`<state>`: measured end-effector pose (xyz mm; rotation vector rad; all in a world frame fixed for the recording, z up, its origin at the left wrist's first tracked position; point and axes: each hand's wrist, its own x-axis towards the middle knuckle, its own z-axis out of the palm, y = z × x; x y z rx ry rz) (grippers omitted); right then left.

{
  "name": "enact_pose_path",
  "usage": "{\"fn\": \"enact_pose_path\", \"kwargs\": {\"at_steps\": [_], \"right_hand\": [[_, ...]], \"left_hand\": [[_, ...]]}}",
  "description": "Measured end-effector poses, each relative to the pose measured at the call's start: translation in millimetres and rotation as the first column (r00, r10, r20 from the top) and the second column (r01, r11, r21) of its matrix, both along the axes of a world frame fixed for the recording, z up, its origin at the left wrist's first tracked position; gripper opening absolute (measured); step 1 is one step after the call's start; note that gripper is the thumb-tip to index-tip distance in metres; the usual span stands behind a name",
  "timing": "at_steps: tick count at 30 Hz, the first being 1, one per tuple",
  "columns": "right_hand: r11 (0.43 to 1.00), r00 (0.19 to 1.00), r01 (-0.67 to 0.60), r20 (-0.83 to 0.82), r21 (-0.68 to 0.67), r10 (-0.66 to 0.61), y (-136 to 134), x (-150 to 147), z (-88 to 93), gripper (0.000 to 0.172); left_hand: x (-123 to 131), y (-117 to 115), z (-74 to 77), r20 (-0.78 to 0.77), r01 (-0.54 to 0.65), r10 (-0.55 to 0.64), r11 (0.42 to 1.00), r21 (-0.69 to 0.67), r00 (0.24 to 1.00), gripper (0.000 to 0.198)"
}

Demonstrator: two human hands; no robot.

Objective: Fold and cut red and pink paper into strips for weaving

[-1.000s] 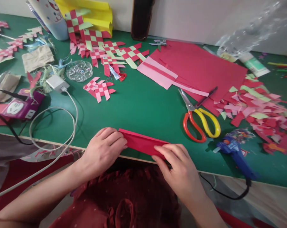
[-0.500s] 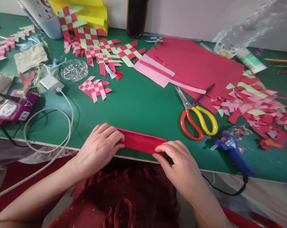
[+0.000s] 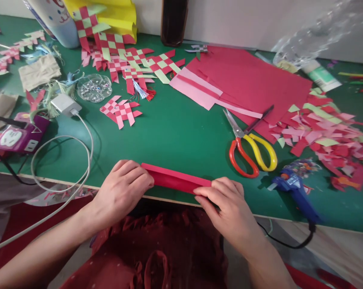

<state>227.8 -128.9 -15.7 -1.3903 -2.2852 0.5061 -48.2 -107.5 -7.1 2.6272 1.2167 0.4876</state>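
A strip of red paper (image 3: 175, 180) lies at the table's near edge, its far long edge folded over into a narrow flap. My left hand (image 3: 124, 188) is closed on the strip's left end, fingers on top and thumb mostly hidden. At the other end my right hand (image 3: 222, 200) pinches the paper between thumb and fingers. Beyond the right hand rest scissors (image 3: 243, 140) with one red and one yellow handle, blades apart. A blue glue gun (image 3: 295, 192) lies further right.
Large red sheets (image 3: 253, 76) and pink paper (image 3: 193, 90) lie at the back. Paper scraps (image 3: 322, 128) are heaped right. Woven paper fish (image 3: 121, 112), a dish of beads (image 3: 94, 87), a white charger with cable (image 3: 65, 105) and a purple power socket (image 3: 23, 132) occupy the left.
The far edge of the red strip has turned over towards me, showing a wider, brighter flap. Both hands keep their hold at the ends, with the left shifted slightly left.
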Motion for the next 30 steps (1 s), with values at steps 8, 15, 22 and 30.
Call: {"fn": "enact_pose_path", "kwargs": {"at_steps": [8,15,22,30], "right_hand": [[0.998,0.994,0.048,0.099,0.028,-0.051,2,-8,1.5,0.027],[0.998,0.976,0.059,0.21,0.015,-0.061,4,-13,3.5,0.03],[0.996,0.981,0.086,0.174,-0.018,-0.082,5,-12,2.7,0.03],[0.994,0.985,0.098,0.143,-0.04,-0.091,5,-13,1.9,0.026]], "left_hand": [[-4,-2,-4.4,-0.013,-0.124,0.124,0.991,-0.044,0.992,0.014],[1,-1,-4.6,-0.034,-0.185,0.184,0.982,-0.049,0.982,0.019],[2,3,-2.1,-0.055,-0.181,0.177,0.98,-0.08,0.983,0.024],[0,5,-1.9,-0.053,-0.181,0.176,0.975,-0.127,0.983,0.023]]}}
